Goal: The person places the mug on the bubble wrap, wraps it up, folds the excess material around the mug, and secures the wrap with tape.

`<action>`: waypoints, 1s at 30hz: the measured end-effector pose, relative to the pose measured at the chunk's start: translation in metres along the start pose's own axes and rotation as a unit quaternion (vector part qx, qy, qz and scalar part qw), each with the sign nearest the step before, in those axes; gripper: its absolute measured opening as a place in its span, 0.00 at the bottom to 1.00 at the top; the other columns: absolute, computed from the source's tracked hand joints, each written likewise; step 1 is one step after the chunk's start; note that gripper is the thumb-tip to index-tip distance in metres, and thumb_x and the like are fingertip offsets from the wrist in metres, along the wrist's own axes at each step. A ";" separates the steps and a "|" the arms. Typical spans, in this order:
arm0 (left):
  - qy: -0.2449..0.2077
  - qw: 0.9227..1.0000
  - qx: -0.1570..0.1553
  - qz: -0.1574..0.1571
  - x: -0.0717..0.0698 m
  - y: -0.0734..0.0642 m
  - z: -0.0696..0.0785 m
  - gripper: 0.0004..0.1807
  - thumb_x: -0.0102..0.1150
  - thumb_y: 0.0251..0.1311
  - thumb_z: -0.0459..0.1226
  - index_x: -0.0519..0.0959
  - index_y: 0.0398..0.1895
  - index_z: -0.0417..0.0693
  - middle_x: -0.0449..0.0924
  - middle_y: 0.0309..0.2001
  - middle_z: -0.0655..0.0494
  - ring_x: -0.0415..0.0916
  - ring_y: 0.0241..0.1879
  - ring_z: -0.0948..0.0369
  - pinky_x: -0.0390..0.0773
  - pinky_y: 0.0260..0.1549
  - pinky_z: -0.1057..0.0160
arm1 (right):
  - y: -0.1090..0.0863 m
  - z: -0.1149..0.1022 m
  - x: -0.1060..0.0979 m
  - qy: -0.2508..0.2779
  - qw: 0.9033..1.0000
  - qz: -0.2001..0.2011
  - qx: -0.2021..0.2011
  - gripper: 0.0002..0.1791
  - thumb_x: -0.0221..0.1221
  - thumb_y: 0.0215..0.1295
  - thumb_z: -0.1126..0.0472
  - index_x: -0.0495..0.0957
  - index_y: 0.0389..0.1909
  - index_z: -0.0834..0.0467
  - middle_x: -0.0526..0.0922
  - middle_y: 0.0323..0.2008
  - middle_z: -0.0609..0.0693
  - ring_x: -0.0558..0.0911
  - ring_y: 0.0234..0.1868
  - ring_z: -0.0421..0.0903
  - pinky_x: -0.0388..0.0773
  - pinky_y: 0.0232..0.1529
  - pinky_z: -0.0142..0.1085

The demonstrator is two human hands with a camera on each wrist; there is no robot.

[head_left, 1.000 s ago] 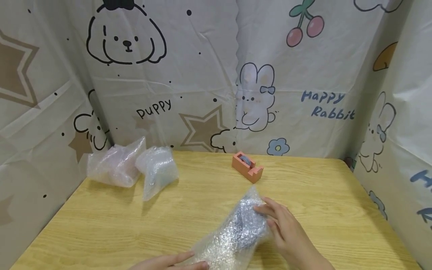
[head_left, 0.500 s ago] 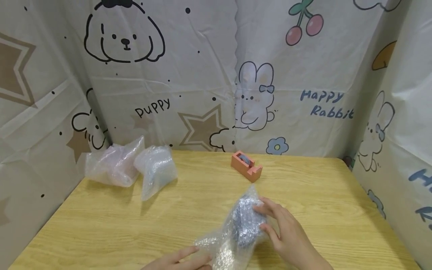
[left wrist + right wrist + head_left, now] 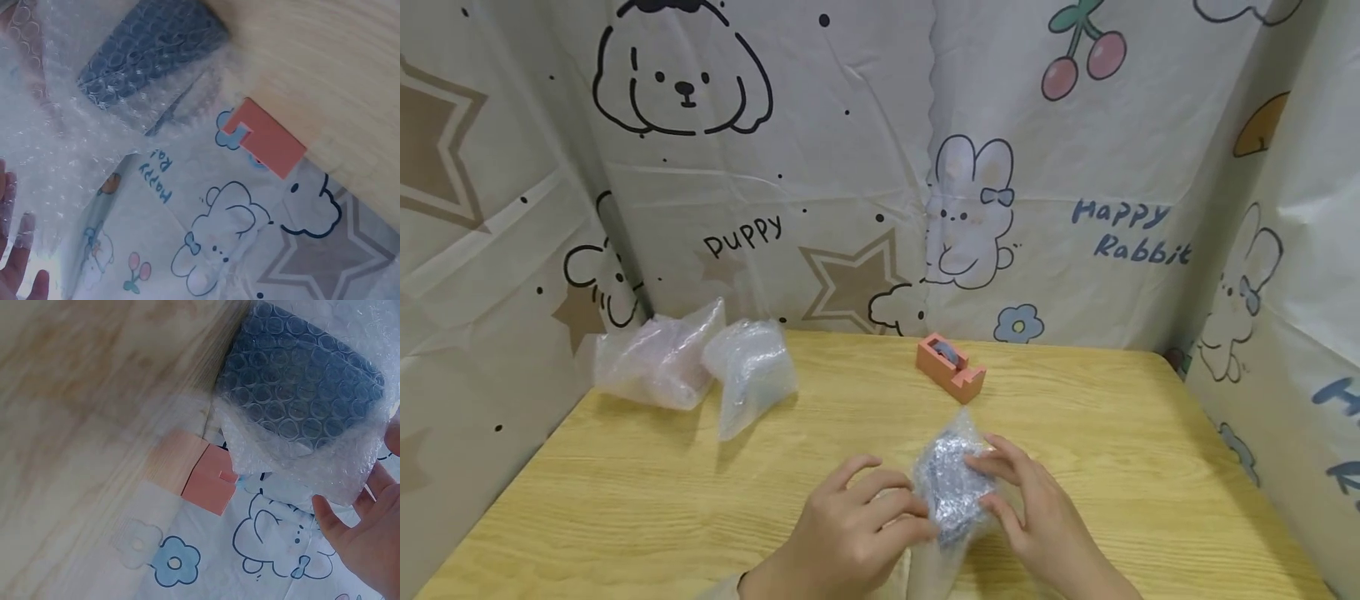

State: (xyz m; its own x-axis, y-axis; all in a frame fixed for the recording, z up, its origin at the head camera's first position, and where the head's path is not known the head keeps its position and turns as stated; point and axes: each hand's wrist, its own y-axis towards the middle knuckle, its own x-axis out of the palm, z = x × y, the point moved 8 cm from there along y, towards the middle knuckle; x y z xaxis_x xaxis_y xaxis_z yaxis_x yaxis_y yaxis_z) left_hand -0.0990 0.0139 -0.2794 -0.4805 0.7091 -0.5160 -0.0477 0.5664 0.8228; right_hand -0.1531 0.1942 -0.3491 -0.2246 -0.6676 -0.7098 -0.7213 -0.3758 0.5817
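A dark bluish object, its kind blurred by the wrap, lies inside clear bubble wrap [image 3: 953, 479] near the table's front. In the right wrist view the bluish object [image 3: 300, 381] looks blocky through the bubbles. My left hand [image 3: 857, 521] has curled fingers on the left side of the wrap, holding its folded-over part. On the other side, my right hand [image 3: 1037, 512] holds the package between thumb and fingers. A loose tail of wrap runs toward me below the package. In the left wrist view, bubble wrap [image 3: 69, 119] partly covers some fingers.
An orange tape dispenser [image 3: 951, 367] with a grey-blue roll stands just beyond the package. Two bubble-wrapped bundles, one pinkish [image 3: 655, 358] and one whitish [image 3: 751, 375], sit at the back left of the wooden table [image 3: 647, 492]. Printed cloth [image 3: 850, 150] hangs around the table.
My left hand has moved up and right from the front edge, bringing the left part of the wrap over the bluish object. The right hand stays nearly in place.
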 end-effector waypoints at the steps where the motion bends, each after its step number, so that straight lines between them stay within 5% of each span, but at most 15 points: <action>1: 0.001 1.000 -0.010 0.001 0.003 0.003 -0.002 0.12 0.57 0.65 0.36 0.85 0.25 0.57 0.83 0.30 0.66 0.80 0.35 0.64 0.81 0.42 0.57 | 0.000 0.000 0.000 0.007 1.000 0.001 -0.005 0.40 0.66 0.62 0.64 0.58 0.72 0.62 0.82 0.56 0.42 0.79 0.56 0.47 0.59 0.65 0.22; 8: 0.017 0.997 -0.078 -0.024 0.022 0.016 -0.022 0.03 0.72 0.52 0.41 0.86 0.26 0.58 0.83 0.28 0.67 0.80 0.35 0.63 0.79 0.45 0.60 | 0.002 -0.001 0.001 0.050 0.999 0.009 -0.019 0.43 0.67 0.60 0.69 0.55 0.73 0.64 0.83 0.55 0.45 0.80 0.55 0.48 0.59 0.65 0.20; 19: 0.024 0.980 -0.179 -0.087 0.065 0.027 -0.061 0.05 0.76 0.47 0.46 0.87 0.25 0.61 0.85 0.29 0.68 0.79 0.34 0.65 0.77 0.46 0.63 | 0.003 0.002 0.006 0.049 0.999 -0.003 0.016 0.46 0.70 0.53 0.71 0.56 0.71 0.66 0.83 0.52 0.45 0.81 0.54 0.49 0.71 0.60 0.25; 25: 0.056 0.969 -0.204 -0.129 0.095 0.023 -0.073 0.06 0.73 0.51 0.48 0.87 0.29 0.61 0.85 0.35 0.68 0.79 0.37 0.65 0.77 0.46 0.63 | 0.003 0.003 0.007 0.052 0.998 0.002 0.032 0.48 0.70 0.53 0.71 0.55 0.73 0.64 0.84 0.51 0.43 0.80 0.54 0.48 0.70 0.59 0.25; 30: 0.074 0.960 -0.199 -0.180 0.114 0.019 -0.069 0.05 0.75 0.51 0.46 0.86 0.29 0.63 0.84 0.36 0.69 0.79 0.41 0.65 0.78 0.47 0.63 | 0.001 0.003 0.005 0.033 0.999 0.012 0.039 0.54 0.72 0.51 0.69 0.49 0.75 0.63 0.84 0.50 0.42 0.80 0.55 0.48 0.78 0.56 0.37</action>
State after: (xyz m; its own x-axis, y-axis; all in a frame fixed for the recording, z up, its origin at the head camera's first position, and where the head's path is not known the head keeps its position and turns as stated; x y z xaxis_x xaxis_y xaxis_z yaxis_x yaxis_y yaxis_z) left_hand -0.2153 0.0764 -0.3058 -0.4887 0.4136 -0.7682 -0.5512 0.5362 0.6393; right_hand -0.1571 0.1924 -0.3538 -0.2007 -0.7180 -0.6665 -0.7654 -0.3097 0.5641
